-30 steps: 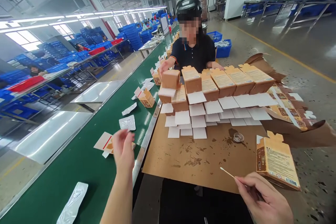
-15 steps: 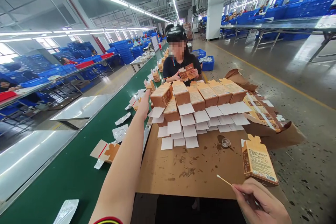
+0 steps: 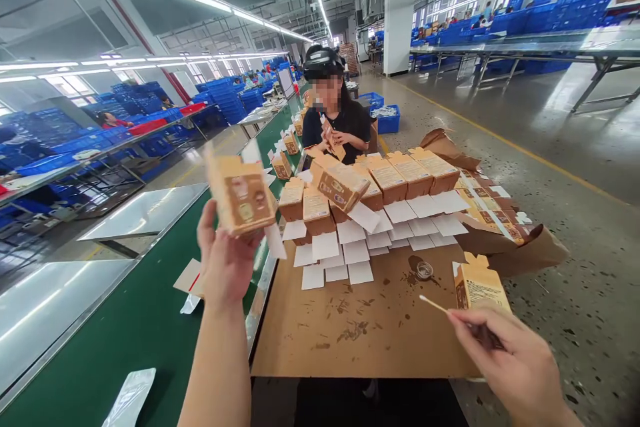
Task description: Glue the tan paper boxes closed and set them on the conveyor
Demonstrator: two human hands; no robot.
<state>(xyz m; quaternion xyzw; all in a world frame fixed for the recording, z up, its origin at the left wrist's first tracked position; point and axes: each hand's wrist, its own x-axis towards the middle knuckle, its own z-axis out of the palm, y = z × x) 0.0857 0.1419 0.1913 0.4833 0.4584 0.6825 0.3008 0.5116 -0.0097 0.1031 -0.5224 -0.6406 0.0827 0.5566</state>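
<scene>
My left hand [image 3: 226,260] is raised above the green conveyor belt [image 3: 125,340] and grips a small brown carton [image 3: 240,195] with its white flap hanging down. My right hand [image 3: 510,363] at the lower right pinches a thin stick with a white tip [image 3: 434,305] that points left over the brown cardboard sheet [image 3: 360,327]. A row of similar cartons [image 3: 370,183] with white flaps open lies across the far part of the sheet. One carton [image 3: 477,287] stands just beyond my right hand.
A person in a dark shirt [image 3: 335,123] sits opposite, handling a carton. A small round dish [image 3: 425,271] sits amid glue stains on the sheet. Flat cartons [image 3: 193,278] and clear packets [image 3: 131,397] lie on the belt. Stacked flat blanks [image 3: 495,207] lie at the right.
My left hand reached out to the row of cartons, took one and drew it back up toward me. My right hand stayed low, still holding the stick.
</scene>
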